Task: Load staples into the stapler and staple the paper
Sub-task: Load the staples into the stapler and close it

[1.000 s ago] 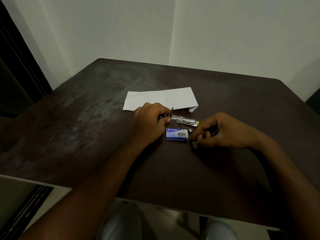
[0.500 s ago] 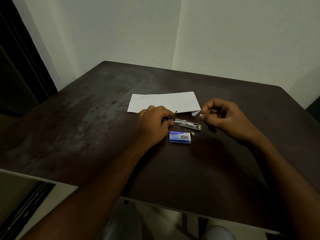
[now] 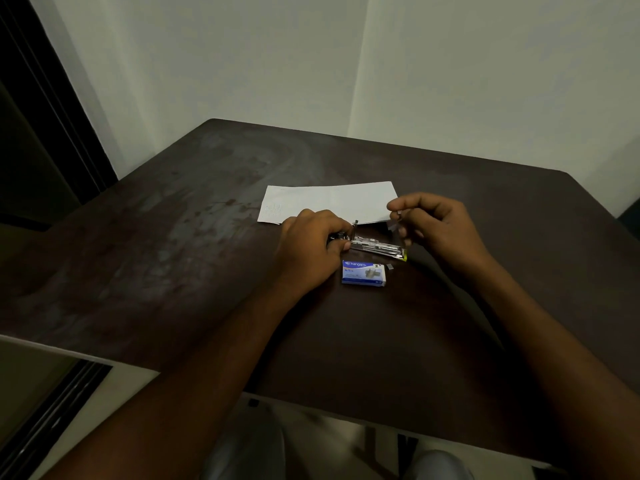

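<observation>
Left hand [image 3: 309, 244] pins the opened stapler [image 3: 377, 248] flat on the table [image 3: 173, 271] — steadying its tray — while right hand [image 3: 433, 225] pinches 1 small staple strip [image 3: 399, 215] above.

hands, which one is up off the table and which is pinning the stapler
The right hand is raised above the paper's right end, fingers pinched together. The left hand rests low, holding down the open stapler.

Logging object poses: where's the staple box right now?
In the head view the staple box lies flat on the table, right of centre, just in front of the opened stapler, between the left hand and right forearm.
</observation>
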